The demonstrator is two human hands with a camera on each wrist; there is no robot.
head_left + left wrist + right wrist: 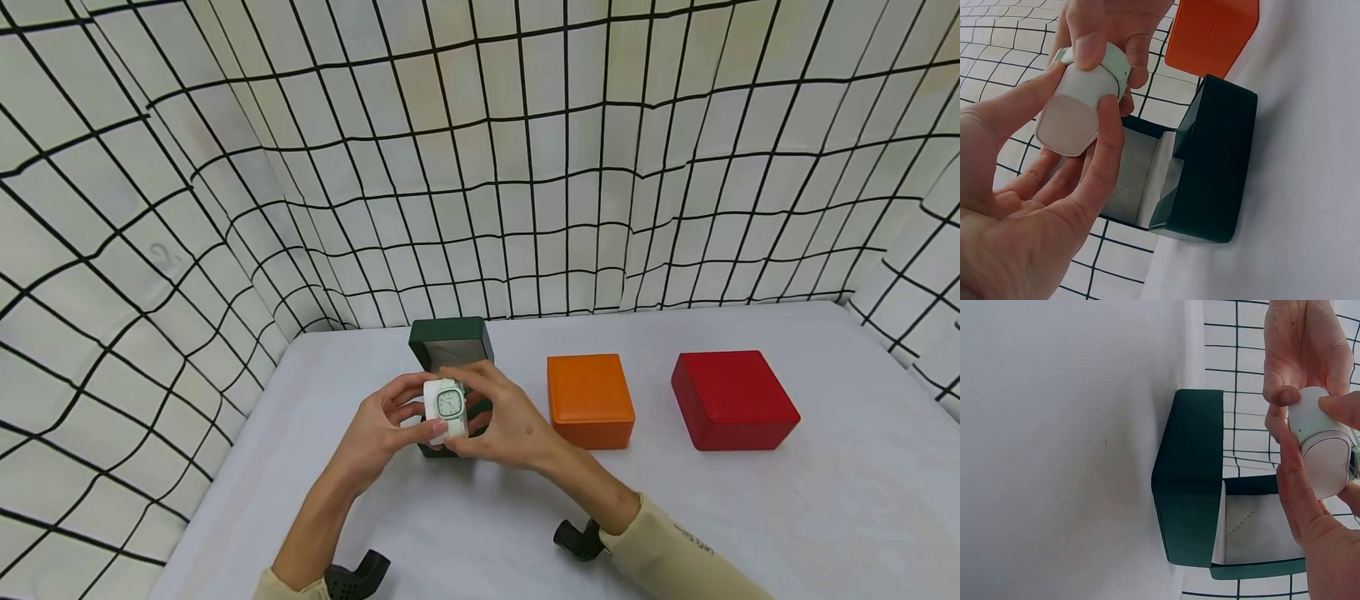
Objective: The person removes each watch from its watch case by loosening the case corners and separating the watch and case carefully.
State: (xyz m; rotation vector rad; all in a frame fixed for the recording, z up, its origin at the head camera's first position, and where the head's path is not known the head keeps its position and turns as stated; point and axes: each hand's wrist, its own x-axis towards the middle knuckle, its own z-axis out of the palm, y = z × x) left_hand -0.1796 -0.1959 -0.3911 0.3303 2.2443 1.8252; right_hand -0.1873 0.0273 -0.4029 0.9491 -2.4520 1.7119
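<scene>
Both hands hold a white watch pillow [1067, 125] with a pale green watch [450, 403] wrapped round it, its squarish dial facing up in the head view. My left hand [375, 433] grips one side, thumb on the front. From the other side my right hand [510, 421] pinches the pillow and strap [1114, 64]. Behind and below them stands a dark green box [448, 332], its lid raised. The wrist views show its pale lining [1257, 528]; the hands partly hide the box in the head view.
An orange box [590, 390] stands closed to the right of the green one. Farther right sits a closed red box [737, 398]. All rest on a white-covered table [840, 500], with a black grid on white sheeting [540, 150] behind and at the sides.
</scene>
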